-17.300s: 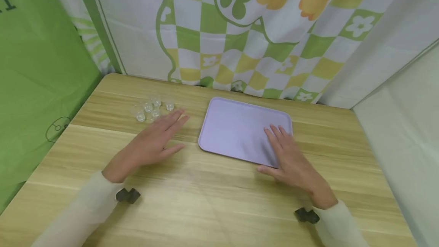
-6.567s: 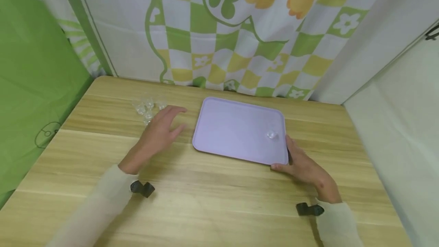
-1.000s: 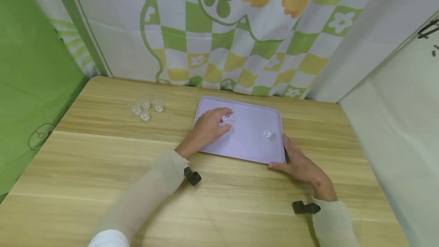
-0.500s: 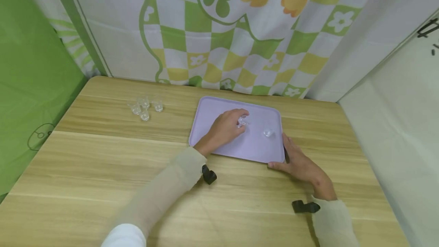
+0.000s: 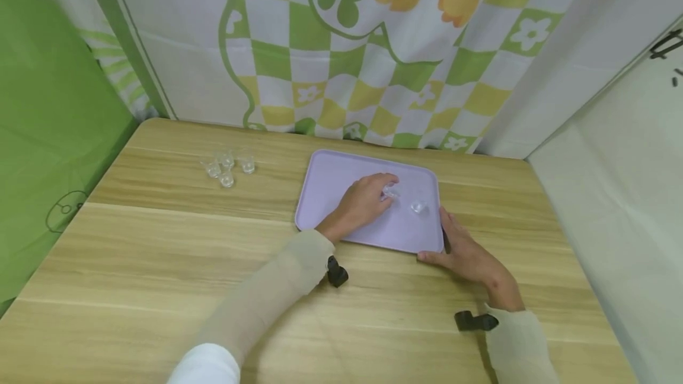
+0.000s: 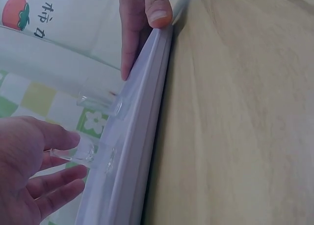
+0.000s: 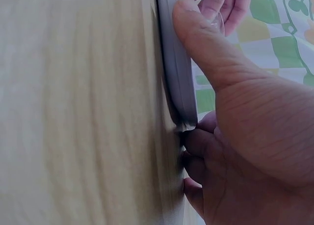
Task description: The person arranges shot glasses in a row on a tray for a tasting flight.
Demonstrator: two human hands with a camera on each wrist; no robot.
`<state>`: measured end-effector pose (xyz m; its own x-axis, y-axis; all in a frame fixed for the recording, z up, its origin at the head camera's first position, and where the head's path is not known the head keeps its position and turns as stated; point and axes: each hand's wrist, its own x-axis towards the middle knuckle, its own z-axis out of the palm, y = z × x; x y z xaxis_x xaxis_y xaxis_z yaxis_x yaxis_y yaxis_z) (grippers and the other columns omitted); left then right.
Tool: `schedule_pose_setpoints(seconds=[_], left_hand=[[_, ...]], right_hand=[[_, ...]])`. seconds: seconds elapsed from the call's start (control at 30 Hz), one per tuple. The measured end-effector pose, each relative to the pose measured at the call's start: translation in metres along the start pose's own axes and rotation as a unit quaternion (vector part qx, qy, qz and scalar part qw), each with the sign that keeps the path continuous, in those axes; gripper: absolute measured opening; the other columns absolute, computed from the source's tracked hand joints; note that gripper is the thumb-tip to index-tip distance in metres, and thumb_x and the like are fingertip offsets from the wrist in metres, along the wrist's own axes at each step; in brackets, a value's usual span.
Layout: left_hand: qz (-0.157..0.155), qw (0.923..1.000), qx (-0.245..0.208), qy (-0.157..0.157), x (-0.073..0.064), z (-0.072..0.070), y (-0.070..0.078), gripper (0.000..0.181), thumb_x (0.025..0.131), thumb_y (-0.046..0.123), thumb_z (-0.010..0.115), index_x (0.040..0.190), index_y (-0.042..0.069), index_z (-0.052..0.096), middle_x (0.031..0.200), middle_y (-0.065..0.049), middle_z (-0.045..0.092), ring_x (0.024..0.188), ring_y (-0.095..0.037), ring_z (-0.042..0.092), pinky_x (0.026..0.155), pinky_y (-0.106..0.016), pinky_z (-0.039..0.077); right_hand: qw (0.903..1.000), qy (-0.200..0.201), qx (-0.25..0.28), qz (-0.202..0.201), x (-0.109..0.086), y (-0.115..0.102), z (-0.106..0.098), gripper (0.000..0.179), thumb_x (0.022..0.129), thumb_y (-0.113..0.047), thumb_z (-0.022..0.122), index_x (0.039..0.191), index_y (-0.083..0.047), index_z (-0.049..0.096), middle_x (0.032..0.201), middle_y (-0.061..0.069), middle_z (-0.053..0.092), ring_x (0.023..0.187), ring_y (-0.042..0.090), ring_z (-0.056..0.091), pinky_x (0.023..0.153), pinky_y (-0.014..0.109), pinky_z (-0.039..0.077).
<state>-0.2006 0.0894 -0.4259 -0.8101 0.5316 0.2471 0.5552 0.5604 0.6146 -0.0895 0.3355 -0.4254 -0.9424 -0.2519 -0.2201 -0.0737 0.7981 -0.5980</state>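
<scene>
Currently left hand (image 5: 364,198) pinches a clear cup (image 5: 392,192) near a second cup (image 5: 418,207) on the lilac tray (image 5: 332,178), right hand (image 5: 471,256) gripping its near-right corner.

I held my left grip (image 5: 365,199) in a pinch, left arm (image 5: 267,298) reaching diagonally forward; my right grip (image 5: 465,253) had its thumb (image 5: 433,258) spread from the fingers, right forearm (image 5: 519,336) angled inward.
</scene>
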Motion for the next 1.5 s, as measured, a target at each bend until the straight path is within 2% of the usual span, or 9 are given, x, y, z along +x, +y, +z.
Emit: schedule_pose_setpoints(seconds=[0.1,0.33,0.73,1.03,1.5], left_hand=[[-0.001,0.9999,-0.012,-0.001,0.002,0.002,0.002,0.04,0.097,0.014,0.073,0.136,0.009,0.065,0.139,-0.006,0.064,0.127,-0.019,0.06,0.106,-0.031,0.047],[-0.002,0.9998,-0.015,-0.011,0.005,0.008,0.008,0.04,0.099,0.017,0.071,0.138,0.011,0.064,0.141,-0.005,0.062,0.108,-0.013,0.067,0.093,-0.027,0.053],[0.006,0.9996,0.005,-0.027,0.012,0.013,0.014,0.041,0.099,0.017,0.071,0.139,0.012,0.063,0.142,-0.005,0.061,0.129,-0.019,0.058,0.107,-0.032,0.047],[0.011,0.9995,0.004,-0.03,0.014,0.015,0.016,0.042,0.098,0.017,0.072,0.139,0.01,0.063,0.141,-0.007,0.062,0.123,-0.019,0.062,0.103,-0.032,0.05],[0.002,0.9994,0.007,-0.034,0.014,0.015,0.014,0.045,0.097,0.02,0.074,0.14,0.012,0.062,0.137,-0.006,0.064,0.117,-0.017,0.064,0.097,-0.03,0.052]], right_hand=[[1.0,0.0,-0.001,0.002,0.001,0.0,0.0,0.12,0.091,-0.051,0.075,0.163,-0.002,-0.008,0.165,0.034,-0.003,0.149,0.056,0.002,0.114,0.074,0.015],[1.0,-0.002,0.0,0.003,0.001,0.001,0.0,0.12,0.092,-0.05,0.076,0.163,-0.004,-0.009,0.165,0.033,-0.002,0.15,0.055,0.002,0.115,0.074,0.014],[1.0,-0.001,-0.003,0.0,0.001,-0.003,-0.003,0.119,0.092,-0.047,0.076,0.162,-0.001,-0.007,0.164,0.035,-0.001,0.15,0.055,0.001,0.114,0.073,0.014],[1.0,0.003,-0.004,-0.002,0.001,-0.001,-0.001,0.119,0.091,-0.047,0.077,0.163,-0.001,-0.007,0.165,0.034,-0.001,0.15,0.054,0.003,0.115,0.073,0.015],[1.0,0.0,-0.008,0.004,0.002,0.0,0.0,0.12,0.091,-0.051,0.076,0.163,-0.003,-0.007,0.166,0.031,-0.001,0.15,0.053,0.002,0.115,0.073,0.013]])
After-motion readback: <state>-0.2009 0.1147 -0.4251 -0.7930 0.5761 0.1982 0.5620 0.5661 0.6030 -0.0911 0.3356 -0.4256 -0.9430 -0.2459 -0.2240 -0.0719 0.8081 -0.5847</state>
